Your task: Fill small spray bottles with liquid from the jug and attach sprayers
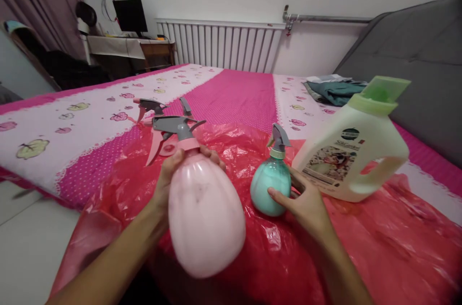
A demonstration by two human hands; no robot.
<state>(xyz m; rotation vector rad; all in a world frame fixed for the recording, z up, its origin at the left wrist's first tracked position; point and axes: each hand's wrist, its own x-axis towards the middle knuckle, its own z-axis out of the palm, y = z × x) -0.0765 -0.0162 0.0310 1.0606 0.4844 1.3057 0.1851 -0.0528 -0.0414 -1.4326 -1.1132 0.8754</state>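
My left hand (173,168) is wrapped round the neck of a pink spray bottle (205,213), which is raised and tilted towards me, its grey and pink trigger head pointing left. On the right, my right hand (306,199) grips a smaller teal spray bottle (269,187) with a grey trigger head; the thumb lies across its front and the other fingers are partly hidden behind it. This bottle is upright, on or just above a red plastic sheet (126,199). Behind the pink bottle show another pink and grey spray head (149,107) and a grey spray lever (185,106).
A large cream detergent jug (346,151) with a green cap stands right of my right hand. The sheet covers part of a bed (245,93) with a pink patterned cover. Folded clothes (335,89) lie by the grey headboard (407,55). A radiator (224,45) lines the wall.
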